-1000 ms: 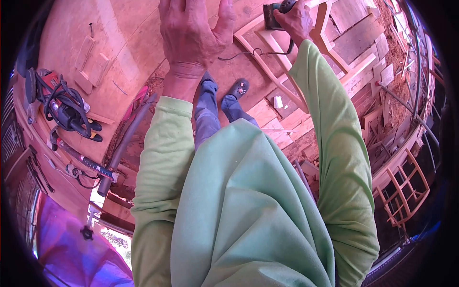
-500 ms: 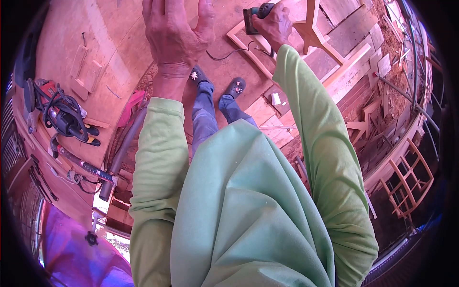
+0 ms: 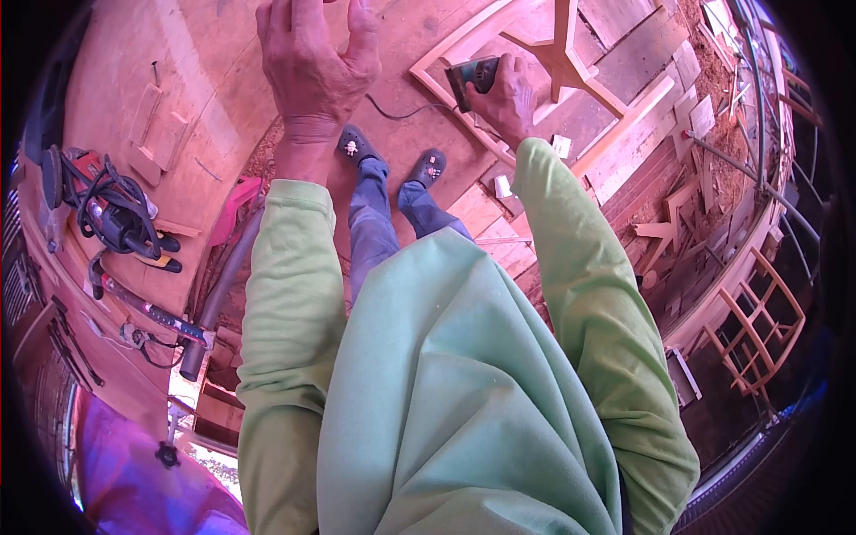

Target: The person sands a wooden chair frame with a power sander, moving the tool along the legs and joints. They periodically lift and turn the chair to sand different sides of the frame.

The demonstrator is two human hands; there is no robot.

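Observation:
My right hand [image 3: 506, 96] is wrapped round a dark green power sander [image 3: 473, 78], whose pad faces left at the inner side of a pale wooden frame [image 3: 446, 89]. A dark cord [image 3: 401, 116] curves away from the tool to the left. At the top left of centre, my left hand [image 3: 319, 62] is spread with its back to the camera; its fingertips run to the top edge, and what its palm touches is hidden. A branching wooden piece [image 3: 560, 58] lies across the frame on the right of the sander.
On the left board lie a red tool with a coiled black cable [image 3: 111, 209], a hammer [image 3: 152, 308] and wood offcuts [image 3: 147, 125]. Scrap wood [image 3: 687, 214] is heaped at the right, near a lattice frame [image 3: 758, 321]. Two shoes [image 3: 428, 168] show below.
My right hand and the sander have moved down, nearer my body. The wooden frame sits slightly further left in view. My left hand has shifted a little up and left.

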